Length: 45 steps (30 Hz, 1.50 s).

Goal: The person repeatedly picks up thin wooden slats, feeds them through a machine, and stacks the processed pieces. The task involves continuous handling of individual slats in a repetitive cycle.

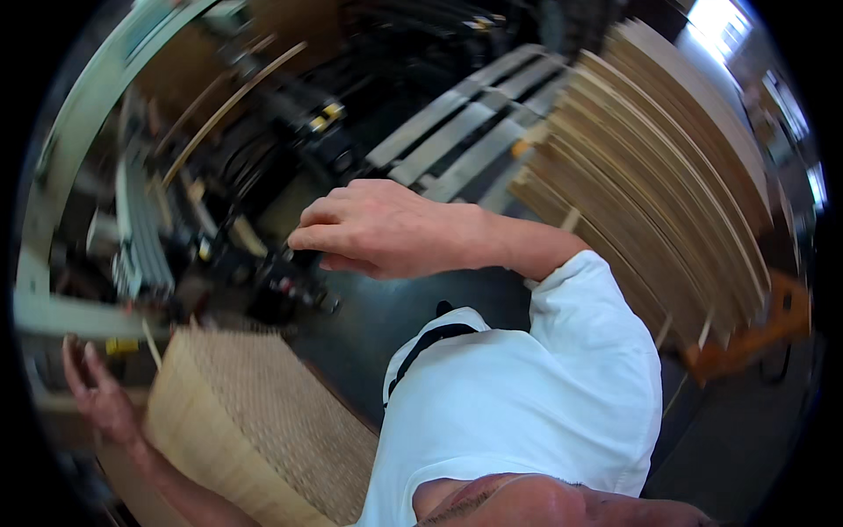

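Observation:
My left hand (104, 400) is at the lower left with its fingers stretched out, and nothing shows in it. It is beside a large pale wooden block or stack (277, 404) whose upper face has a fine, close-set texture; whether it touches the stack I cannot tell. My right hand (378, 230) is raised in front of my chest, back of the hand uppermost. Its fingers are loosely bent and point left, with the thumb apart below them. No object shows in that hand, though its palm is hidden.
At the right stands a tall stack of wooden boards (650, 193) on an orange support (755, 325). Behind my right hand lies a slatted grey platform (465, 123). Dark machinery (316, 132), partly blurred, and a pale green frame (75, 149) occupy the far left.

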Tool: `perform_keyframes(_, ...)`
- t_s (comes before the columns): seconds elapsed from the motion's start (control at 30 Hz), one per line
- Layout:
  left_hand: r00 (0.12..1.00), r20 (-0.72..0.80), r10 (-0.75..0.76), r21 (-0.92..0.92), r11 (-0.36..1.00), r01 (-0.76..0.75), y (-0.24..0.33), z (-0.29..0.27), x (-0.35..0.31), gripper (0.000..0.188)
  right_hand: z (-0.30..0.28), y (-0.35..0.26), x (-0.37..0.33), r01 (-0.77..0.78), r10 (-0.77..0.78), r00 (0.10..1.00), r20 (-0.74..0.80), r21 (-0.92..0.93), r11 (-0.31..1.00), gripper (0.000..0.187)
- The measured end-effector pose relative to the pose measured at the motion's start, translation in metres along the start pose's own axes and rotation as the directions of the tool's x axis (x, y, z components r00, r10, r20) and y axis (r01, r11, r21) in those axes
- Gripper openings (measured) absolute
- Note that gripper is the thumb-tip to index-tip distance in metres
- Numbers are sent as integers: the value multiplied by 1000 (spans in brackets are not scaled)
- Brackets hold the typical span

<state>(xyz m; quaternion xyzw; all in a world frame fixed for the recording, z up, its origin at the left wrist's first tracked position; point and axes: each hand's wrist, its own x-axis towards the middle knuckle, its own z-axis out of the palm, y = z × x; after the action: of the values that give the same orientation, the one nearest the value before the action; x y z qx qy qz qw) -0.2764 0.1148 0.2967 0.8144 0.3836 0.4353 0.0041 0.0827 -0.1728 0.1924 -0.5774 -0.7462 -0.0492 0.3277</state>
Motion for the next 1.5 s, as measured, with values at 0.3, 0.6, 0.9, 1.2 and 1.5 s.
perform_keyframes(0.3,718,449,531,-821,563,97,227,316,-34,37,-228,45,-289,-772,469,582,-664,-632,62,38)
perform_keyframes(0.6,452,806,381,-575,684,448,228,458,-110,38,-306,-7,-442,-964,657,9,-754,-181,-194,45)
perform_keyframes(0.9,640,753,152,-448,830,331,81,578,-59,39,-305,21,-291,-811,498,492,-714,-584,-35,38)
perform_keyframes(1.2,815,573,-93,108,993,37,8,657,105,60,-182,91,-127,-691,625,670,-401,-645,328,40)
perform_keyframes(1.5,729,647,-222,358,933,-34,-53,773,270,80,-84,191,38,-685,704,672,-230,-555,472,43)
